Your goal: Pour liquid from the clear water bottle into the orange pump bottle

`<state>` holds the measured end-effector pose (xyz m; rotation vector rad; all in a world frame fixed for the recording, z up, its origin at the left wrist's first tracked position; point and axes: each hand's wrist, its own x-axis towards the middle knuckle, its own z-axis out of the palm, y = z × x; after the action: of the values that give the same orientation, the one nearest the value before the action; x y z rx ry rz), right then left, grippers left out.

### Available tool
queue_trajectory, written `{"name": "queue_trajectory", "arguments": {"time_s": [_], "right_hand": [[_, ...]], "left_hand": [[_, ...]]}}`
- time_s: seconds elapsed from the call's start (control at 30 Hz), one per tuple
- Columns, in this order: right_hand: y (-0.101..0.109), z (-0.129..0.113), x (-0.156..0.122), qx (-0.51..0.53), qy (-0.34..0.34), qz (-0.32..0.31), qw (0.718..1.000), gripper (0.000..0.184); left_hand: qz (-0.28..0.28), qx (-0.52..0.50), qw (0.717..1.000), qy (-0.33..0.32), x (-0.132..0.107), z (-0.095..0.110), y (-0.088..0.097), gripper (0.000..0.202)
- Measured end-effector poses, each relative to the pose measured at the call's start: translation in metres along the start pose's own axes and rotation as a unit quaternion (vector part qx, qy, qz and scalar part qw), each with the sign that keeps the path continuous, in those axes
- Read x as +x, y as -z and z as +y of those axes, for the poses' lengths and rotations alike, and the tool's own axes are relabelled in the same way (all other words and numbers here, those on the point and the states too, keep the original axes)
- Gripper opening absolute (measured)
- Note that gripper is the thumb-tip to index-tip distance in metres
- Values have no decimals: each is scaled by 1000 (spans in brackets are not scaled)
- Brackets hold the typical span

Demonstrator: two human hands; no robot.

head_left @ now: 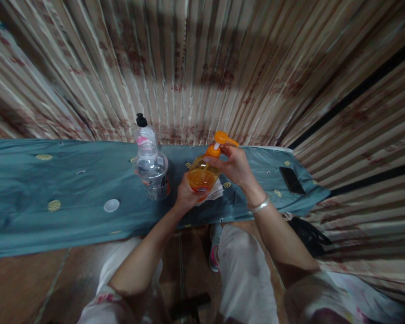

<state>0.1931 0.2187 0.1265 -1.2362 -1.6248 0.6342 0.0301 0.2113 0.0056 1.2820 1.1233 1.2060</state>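
A clear pump bottle [202, 177] with orange liquid and an orange pump head [221, 137] is tilted slightly to the right above the table. My left hand [186, 194] is wrapped round its lower left side. With closed fingers, my right hand [235, 164] grips the neck and collar just under the pump spout. White tissue [216, 191] lies beneath and beside the bottle. Left of my hands stands a clear plastic cup or jar [151, 171], and close behind it is a clear bottle with a black cap [141, 120].
A green patterned cloth [84, 180] covers the narrow table. A white round lid [111, 205] lies on the left, a black phone [292, 181] at the right end. Pleated curtains [195, 67] hang right behind the table. A dark bag [308, 236] is below its right end.
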Motion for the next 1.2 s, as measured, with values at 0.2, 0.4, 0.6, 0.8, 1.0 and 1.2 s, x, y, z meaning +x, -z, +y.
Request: {"name": "queue_trajectory", "arguments": {"time_s": [0.2,0.4,0.6,0.8,1.0,1.2], "right_hand": [[5,-2,-4,113,5,-79,990,50],[-6,7,-9,110,11,25,994,53],[-10,10,-14,147,16,-17,989,51],[-9,6,-9,97,16,2,995,59],[-8,6,-12,130,9,-28,991,48],[-20,9,-13,92,12,74,993,42]], "left_hand": [[-2,-4,1000,0,-1,-1,-1,74],[-8,-34,999,-2,-1,0,-1,75],[0,-11,1000,-13,-1,-4,0,77],[-6,-19,1000,-25,-2,-8,-1,74],[2,-6,1000,-19,-1,-8,-1,76],[0,-22,1000,-15,-2,-7,-2,77]]}}
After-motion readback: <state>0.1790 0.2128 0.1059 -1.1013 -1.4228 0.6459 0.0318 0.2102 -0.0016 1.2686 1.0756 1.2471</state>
